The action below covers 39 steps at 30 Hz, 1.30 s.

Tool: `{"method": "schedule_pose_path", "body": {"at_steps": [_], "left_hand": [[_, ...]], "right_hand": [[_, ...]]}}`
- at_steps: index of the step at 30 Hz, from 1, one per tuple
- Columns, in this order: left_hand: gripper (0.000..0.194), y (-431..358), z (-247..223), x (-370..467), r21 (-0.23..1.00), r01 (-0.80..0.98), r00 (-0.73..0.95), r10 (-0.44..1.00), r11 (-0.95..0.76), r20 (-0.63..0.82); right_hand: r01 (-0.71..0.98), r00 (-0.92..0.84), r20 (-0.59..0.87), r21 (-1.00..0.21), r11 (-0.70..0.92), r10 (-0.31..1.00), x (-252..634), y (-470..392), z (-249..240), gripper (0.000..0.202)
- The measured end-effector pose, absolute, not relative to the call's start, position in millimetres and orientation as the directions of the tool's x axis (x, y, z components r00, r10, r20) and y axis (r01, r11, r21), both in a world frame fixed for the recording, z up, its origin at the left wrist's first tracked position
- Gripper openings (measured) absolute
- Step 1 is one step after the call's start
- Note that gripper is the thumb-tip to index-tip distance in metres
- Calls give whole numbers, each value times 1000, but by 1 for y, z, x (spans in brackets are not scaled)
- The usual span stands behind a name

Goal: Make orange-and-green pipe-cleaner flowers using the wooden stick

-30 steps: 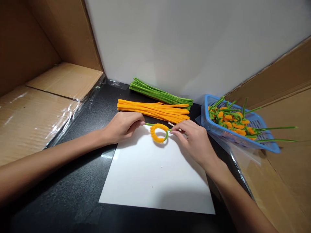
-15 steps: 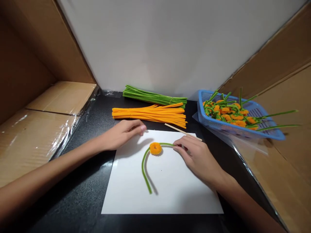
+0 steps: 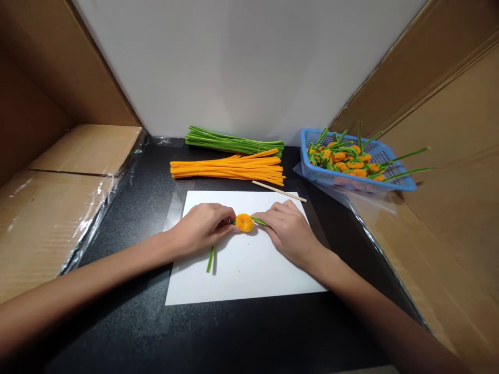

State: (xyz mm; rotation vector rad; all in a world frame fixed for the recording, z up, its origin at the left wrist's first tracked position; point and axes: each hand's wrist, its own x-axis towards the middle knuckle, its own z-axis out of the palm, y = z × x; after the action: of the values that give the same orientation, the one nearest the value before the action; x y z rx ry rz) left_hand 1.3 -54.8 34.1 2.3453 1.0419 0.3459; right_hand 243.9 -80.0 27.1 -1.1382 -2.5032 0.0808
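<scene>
Head view: orange coiled disc (image 3: 244, 223) sits between the two hands, over the upper middle of the white sheet (image 3: 237, 275), with green stem (image 3: 259, 221) coming out on both sides. Left hand (image 3: 205, 226) is pinching at the disc's left edge, thumb and fingertips closed on the stem there; the other end of that side pokes out below the hand, over the paper. Right hand (image 3: 288, 228) has the right-side stem between thumb and index, remaining fingers curled in; exact fingertip contact partly hidden. Sheet lies flat on the black tabletop (image 3: 156, 322). Wooden stick (image 3: 279, 191) lies slanted across the sheet's top right edge. Beyond the sheet: orange bundle (image 3: 228, 168), roughly crosswise, then green bundle (image 3: 234, 140) right behind it, close to the pale wall (image 3: 218, 62). Blue basket (image 3: 327, 177) is back right, perforated, holding orange-and-green pieces (image 3: 355, 164), several stems sticking out past the rim. Clear plastic (image 3: 376, 201) shows under it. Cardboard panels (image 3: 440, 119) on both sides.
</scene>
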Motion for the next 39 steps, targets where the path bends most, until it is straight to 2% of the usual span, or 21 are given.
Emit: {"method": "schedule_pose_path", "body": {"at_steps": [5,7,10,16,21,25,29,33,35,39], "left_hand": [[23,-54,35,1,525,635,671,741,-566,-13],[22,-52,34,0,497,629,688,726,-598,4],[20,-53,35,2,474,628,690,723,-618,28],[22,-57,41,3,620,543,705,708,-566,30],[27,-41,33,-17,543,454,795,596,-706,111],[28,-31,23,-26,474,428,811,559,-770,174],[28,-34,18,-25,473,432,799,569,-768,194],[26,-37,25,-20,533,480,768,627,-696,127],[26,-39,31,-15,581,515,732,676,-630,85],[32,-46,37,-5,649,539,684,729,-536,34]], "right_hand": [[684,-696,338,44,728,634,251,-77,33,26],[682,-716,309,114,723,626,253,-76,34,21],[682,-725,270,159,713,634,249,-78,28,27],[750,-613,331,-41,660,718,237,-85,14,22],[617,-760,236,-33,786,606,255,-77,23,30],[612,-767,195,-65,789,611,269,-69,26,28],[618,-750,209,-116,778,627,269,-67,19,26],[660,-694,230,-176,731,682,267,-67,15,23],[686,-628,248,-273,675,738,264,-69,18,24],[616,-499,225,-587,526,837,252,-78,29,30]]}}
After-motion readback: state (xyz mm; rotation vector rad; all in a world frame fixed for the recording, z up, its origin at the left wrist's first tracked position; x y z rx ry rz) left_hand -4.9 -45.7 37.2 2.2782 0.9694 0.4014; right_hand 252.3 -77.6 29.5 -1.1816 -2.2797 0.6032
